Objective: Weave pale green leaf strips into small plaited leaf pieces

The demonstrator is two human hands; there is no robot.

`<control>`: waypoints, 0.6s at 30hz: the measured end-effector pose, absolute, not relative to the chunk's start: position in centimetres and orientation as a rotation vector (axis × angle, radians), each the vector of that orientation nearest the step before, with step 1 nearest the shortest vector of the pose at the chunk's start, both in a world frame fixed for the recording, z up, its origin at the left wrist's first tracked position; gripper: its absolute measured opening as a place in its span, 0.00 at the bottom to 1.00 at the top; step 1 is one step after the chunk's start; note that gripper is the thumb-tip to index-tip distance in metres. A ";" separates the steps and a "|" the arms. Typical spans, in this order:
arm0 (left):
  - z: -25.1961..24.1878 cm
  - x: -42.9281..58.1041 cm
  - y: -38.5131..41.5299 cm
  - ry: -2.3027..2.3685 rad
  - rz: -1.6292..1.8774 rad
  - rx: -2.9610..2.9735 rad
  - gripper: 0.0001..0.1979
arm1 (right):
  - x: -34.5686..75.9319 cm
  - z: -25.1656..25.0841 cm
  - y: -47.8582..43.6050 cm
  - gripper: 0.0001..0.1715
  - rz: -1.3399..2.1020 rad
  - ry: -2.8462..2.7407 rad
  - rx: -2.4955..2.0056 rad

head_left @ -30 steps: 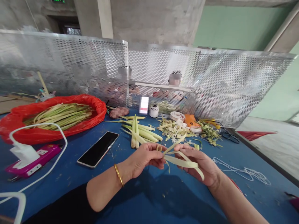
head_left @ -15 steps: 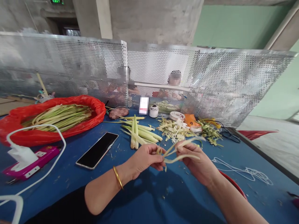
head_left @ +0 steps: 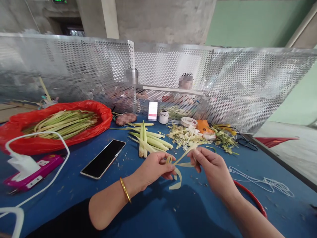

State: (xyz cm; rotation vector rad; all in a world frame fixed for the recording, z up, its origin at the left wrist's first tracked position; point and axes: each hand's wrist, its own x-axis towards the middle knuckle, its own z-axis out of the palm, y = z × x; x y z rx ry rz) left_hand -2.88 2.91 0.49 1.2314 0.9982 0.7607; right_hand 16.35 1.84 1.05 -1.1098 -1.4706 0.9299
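Note:
Both my hands work a pale yellow-green leaf strip (head_left: 177,178) above the blue table (head_left: 153,211). My left hand (head_left: 153,168), a gold bangle on its wrist, pinches a small coiled loop of the strip between thumb and fingers. My right hand (head_left: 210,165) pinches the strip's other ends just to the right, and one loose end hangs down between the hands. Behind my hands lies a small pile of pale stalks (head_left: 148,140).
A red plastic bag (head_left: 37,142) full of green stalks lies at the left. A black phone (head_left: 104,158), a pink power bank (head_left: 32,175) with a white charger and cable, leaf trimmings (head_left: 188,135), tape rolls and white string (head_left: 262,181) lie around. A perforated metal screen (head_left: 223,86) stands behind, with people beyond it.
My right hand has moved in toward my left and shortened its grip on the strip. The long ends that stuck out to the right now hang down between my hands.

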 end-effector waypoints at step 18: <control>-0.4 -2.2 2.3 1.180 0.814 1.583 0.26 | 14.5 -0.1 0.5 0.17 0.434 -2.048 -1.385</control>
